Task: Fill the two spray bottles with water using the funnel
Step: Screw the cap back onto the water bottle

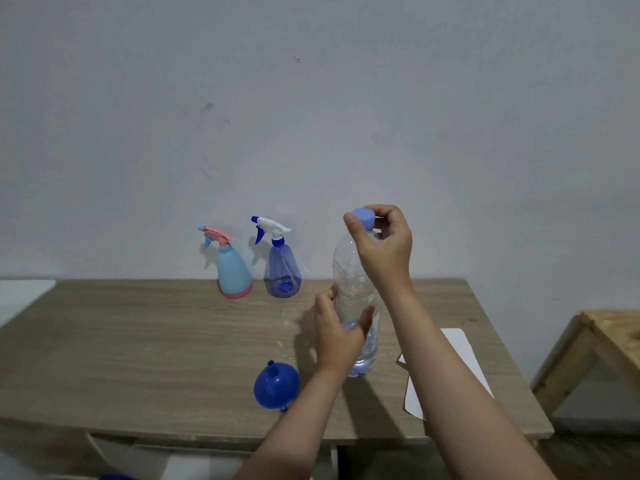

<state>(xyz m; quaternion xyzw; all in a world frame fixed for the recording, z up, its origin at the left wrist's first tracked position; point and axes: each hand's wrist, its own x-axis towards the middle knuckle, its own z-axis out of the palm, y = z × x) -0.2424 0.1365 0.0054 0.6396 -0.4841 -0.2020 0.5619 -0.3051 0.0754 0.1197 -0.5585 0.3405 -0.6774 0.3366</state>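
A clear plastic water bottle [349, 271] stands upright on the wooden table [138, 341], with a little water at its bottom. My left hand [341, 336] grips its lower body. My right hand [382, 240] pinches the light blue cap [364, 218] on its top. A blue funnel [275, 386] lies mouth down on the table, left of my left forearm. At the back stand two spray bottles: a light blue one with a pink trigger [232, 271] and a translucent blue one with a white trigger [283, 270].
A white sheet of paper [460, 348] lies on the table under my right forearm. A wooden stool [602, 344] stands to the right of the table. A white surface [24, 292] sits at the far left. The wall is right behind the table.
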